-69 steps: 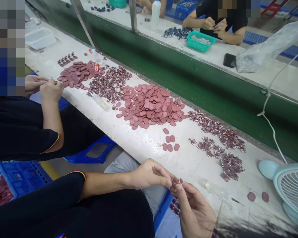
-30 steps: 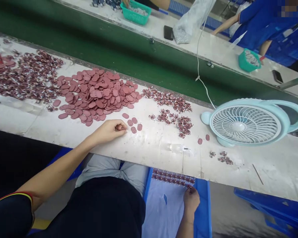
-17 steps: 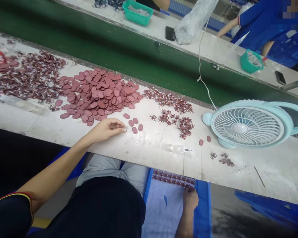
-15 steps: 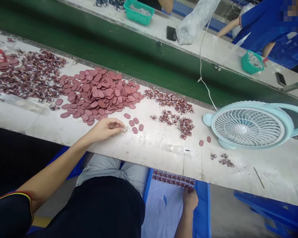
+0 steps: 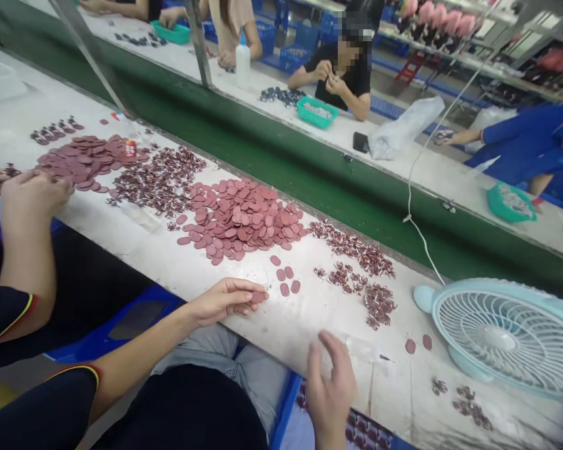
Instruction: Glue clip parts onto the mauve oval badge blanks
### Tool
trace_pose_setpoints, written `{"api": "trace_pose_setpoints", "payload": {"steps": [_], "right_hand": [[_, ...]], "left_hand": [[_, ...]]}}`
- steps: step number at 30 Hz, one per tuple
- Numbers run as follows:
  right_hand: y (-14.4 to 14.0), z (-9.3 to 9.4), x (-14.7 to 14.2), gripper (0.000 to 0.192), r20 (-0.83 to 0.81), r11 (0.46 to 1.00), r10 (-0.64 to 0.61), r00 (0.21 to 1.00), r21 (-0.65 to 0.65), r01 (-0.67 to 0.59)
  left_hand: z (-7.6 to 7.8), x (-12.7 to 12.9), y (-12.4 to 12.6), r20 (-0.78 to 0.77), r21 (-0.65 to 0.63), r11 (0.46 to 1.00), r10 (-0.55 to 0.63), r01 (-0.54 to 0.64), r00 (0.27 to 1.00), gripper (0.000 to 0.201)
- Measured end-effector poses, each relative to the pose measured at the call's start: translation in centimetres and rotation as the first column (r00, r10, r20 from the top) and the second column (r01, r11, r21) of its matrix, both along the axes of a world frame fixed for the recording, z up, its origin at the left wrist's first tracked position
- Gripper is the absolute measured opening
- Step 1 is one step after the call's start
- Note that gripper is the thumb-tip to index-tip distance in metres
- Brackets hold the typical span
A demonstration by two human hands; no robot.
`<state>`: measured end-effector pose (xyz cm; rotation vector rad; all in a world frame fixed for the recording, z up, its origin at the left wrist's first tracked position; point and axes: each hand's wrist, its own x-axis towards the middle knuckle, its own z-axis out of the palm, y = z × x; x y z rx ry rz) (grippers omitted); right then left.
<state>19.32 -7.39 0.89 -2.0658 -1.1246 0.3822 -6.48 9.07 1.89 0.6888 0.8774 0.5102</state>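
Note:
My left hand (image 5: 225, 301) rests on the white table (image 5: 169, 265), its fingertips pinching a pink oval disc (image 5: 258, 297). Three loose discs (image 5: 286, 278) lie just beyond it, in front of a big pile of the same discs (image 5: 244, 219). My right hand (image 5: 331, 381) hovers over the table's near edge with fingers spread and nothing in it, beside a small clear bottle (image 5: 363, 348). Small dark-red metal pieces (image 5: 373, 300) are scattered to the right.
A pale blue fan (image 5: 507, 334) stands at the right. A blue tray (image 5: 363, 431) with rows of pieces sits below the table edge. A co-worker's hands (image 5: 28, 194) work at the left. A green belt (image 5: 309, 169) runs behind, with people seated beyond it.
My right hand rose from the blue tray to the table edge and opened. My left hand now pinches a disc. The view swung up and left.

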Motion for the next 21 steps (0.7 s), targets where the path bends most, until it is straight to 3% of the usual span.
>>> {"api": "trace_pose_setpoints", "payload": {"steps": [2,3,6,8,14,21], "right_hand": [[6.4,0.0,0.2,0.059,0.138,0.993,0.116,0.984,0.005,-0.118],[9.3,-0.2,0.8,0.066,0.195,0.994,0.105,0.975,0.005,-0.108],[15.8,-1.2,3.2,0.079,0.333,0.998,-0.052,0.941,-0.02,0.062],[17.9,-2.0,4.7,0.088,0.377,0.986,-0.134,0.917,-0.04,0.16],[17.5,-3.7,5.1,0.088,0.434,0.979,-0.103,0.895,-0.116,0.169],[17.0,-3.4,4.0,0.085,0.485,0.98,-0.063,0.872,-0.135,0.145]], "left_hand": [[0.1,0.3,-0.4,0.017,-0.022,1.0,-0.007,0.007,1.0,0.045],[0.0,0.3,-0.7,0.028,-0.021,1.0,-0.008,0.008,1.0,0.043],[-0.9,-0.4,-1.3,0.067,0.008,1.0,0.018,-0.019,0.998,0.032],[-2.2,-1.2,-1.6,0.088,0.009,0.998,0.056,-0.057,0.995,0.026],[-5.4,-2.9,-1.6,0.141,-0.026,0.991,0.133,-0.131,0.981,0.019],[-5.8,-2.4,-0.9,0.323,0.021,0.991,0.118,-0.132,0.939,0.019]]}}
